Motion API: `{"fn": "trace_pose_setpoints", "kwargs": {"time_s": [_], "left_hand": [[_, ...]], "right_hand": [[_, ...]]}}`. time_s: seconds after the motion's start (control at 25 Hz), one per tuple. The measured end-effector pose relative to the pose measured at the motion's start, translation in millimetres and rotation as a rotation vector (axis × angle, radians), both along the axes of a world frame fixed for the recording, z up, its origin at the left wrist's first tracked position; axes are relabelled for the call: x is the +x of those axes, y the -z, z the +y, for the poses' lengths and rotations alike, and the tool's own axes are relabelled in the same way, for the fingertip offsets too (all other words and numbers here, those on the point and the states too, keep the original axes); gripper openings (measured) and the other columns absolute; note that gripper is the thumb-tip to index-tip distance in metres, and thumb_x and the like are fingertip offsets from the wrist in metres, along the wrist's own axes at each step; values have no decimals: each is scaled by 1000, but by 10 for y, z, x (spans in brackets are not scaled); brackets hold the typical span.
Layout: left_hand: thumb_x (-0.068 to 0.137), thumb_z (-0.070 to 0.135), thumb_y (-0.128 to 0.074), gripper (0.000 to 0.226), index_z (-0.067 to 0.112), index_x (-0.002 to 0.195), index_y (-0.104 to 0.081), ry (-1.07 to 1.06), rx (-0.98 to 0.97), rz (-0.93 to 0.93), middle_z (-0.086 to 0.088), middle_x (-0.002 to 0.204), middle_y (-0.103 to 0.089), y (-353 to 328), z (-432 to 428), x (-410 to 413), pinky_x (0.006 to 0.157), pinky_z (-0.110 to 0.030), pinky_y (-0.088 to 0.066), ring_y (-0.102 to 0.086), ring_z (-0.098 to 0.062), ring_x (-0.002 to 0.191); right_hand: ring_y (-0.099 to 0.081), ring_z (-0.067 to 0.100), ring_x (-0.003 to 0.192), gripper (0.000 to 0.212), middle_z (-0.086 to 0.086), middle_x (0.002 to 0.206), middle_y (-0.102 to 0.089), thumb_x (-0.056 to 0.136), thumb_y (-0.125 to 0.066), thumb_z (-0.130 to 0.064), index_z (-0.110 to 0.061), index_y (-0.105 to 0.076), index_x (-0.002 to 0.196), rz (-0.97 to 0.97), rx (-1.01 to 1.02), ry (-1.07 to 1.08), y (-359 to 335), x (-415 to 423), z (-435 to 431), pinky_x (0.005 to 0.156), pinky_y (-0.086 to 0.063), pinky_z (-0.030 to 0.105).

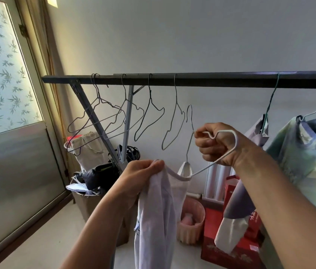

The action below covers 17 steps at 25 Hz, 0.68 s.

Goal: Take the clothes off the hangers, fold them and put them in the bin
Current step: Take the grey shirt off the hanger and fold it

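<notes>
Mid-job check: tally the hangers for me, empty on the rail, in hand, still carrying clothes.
Empty hangers on the rail: 5
White hanger in right hand, white garment partly on it: 1
Hangers carrying clothes on rail: 2
Total: 8

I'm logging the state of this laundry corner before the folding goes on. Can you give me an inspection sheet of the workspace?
Surface: pale floor under the rack.
Job's things: pale garment hooked on one end of the white hanger, which is off the rail; empty hangers on the rail; more clothes hanging at right.
Clutter: pink ribbed bin, red boxes, cardboard box piled with bags.
Hands: left hand grips the garment's neckline; right hand grips the hanger.
Cables: dark loops by the rack leg, cannot tell what.
Surroundings: frosted door at left, white radiator, plain wall.
</notes>
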<state>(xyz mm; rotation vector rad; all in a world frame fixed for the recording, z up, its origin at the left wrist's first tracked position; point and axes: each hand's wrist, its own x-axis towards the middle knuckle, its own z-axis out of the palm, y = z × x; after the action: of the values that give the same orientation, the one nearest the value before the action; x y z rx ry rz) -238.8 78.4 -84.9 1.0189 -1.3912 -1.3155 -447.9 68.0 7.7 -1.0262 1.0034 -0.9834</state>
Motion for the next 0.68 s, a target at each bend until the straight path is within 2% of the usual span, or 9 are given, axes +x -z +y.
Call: {"fn": "trace_pose_setpoints", "kwargs": {"time_s": [0.12, 0.2, 0.24, 0.32, 0.4, 0.48, 0.56, 0.64, 0.68], "left_hand": [[66, 39, -77, 42, 2, 83, -68, -127, 95, 154, -17, 79, -52, 88, -82, 30, 77, -43, -41, -46, -26, 74], [67, 36, -76, 34, 3, 74, -71, -202, 116, 198, -16, 75, -57, 115, -111, 49, 78, -44, -43, -50, -26, 73], [70, 33, -75, 31, 2, 74, -72, -234, 125, 219, -17, 76, -59, 134, -127, 66, 79, -45, -44, -51, -27, 75], [80, 25, -73, 26, 0, 75, -73, -295, 125, 249, -19, 78, -61, 190, -173, 102, 80, -45, -44, -53, -29, 77], [87, 20, -70, 23, 3, 72, -74, -342, 121, 258, -18, 75, -62, 237, -215, 117, 78, -43, -44, -54, -27, 73], [88, 17, -69, 23, 6, 68, -73, -376, 78, 207, -15, 70, -61, 263, -238, 106, 74, -39, -43, -53, -23, 70], [86, 17, -71, 19, 10, 68, -71, -399, 9, 70, -10, 68, -62, 233, -222, 57, 65, -30, -44, -54, -20, 65], [78, 24, -80, 15, 16, 84, -70, -363, -25, -64, -4, 78, -70, 198, -189, 1, 61, -22, -48, -63, -11, 66], [72, 31, -85, 31, 21, 96, -68, -326, -25, -149, 0, 88, -71, 204, -188, -25, 64, -19, -50, -65, -5, 74]], "right_hand": [[-19, 6, 21, 32, -3, 33, -28, 97, -33, -13, -14, -37, 65, 69, -69, -79, -199, -15, 129, 27, -19, 11], [-20, 7, 23, 37, -1, 33, -29, 97, -34, -8, -4, -55, 67, 288, -139, -139, -265, -53, 184, 29, -19, 13], [-21, 7, 25, 36, 0, 34, -29, 98, -34, -5, 1, -63, 78, 408, -177, -153, -282, -80, 189, 30, -19, 13], [-23, 8, 29, 32, 2, 37, -31, 99, -33, 0, 5, -65, 100, 607, -227, -174, -308, -131, 193, 32, -21, 16], [-24, 9, 31, 32, 2, 40, -33, 100, -35, -3, 4, -66, 103, 739, -249, -266, -314, -151, 196, 33, -21, 18], [-24, 9, 31, 34, 3, 40, -33, 102, -35, -6, 5, -66, 103, 726, -274, -303, -303, -159, 179, 33, -22, 19], [-23, 9, 30, 35, 3, 38, -33, 104, -32, -9, 6, -64, 106, 683, -299, -277, -301, -149, 159, 32, -25, 19], [-23, 9, 30, 36, 3, 37, -33, 105, -30, -10, 5, -63, 106, 665, -319, -278, -290, -118, 157, 32, -26, 18], [-23, 8, 29, 36, 2, 37, -34, 105, -30, -10, 4, -63, 106, 653, -327, -287, -287, -96, 157, 31, -26, 17]]}}
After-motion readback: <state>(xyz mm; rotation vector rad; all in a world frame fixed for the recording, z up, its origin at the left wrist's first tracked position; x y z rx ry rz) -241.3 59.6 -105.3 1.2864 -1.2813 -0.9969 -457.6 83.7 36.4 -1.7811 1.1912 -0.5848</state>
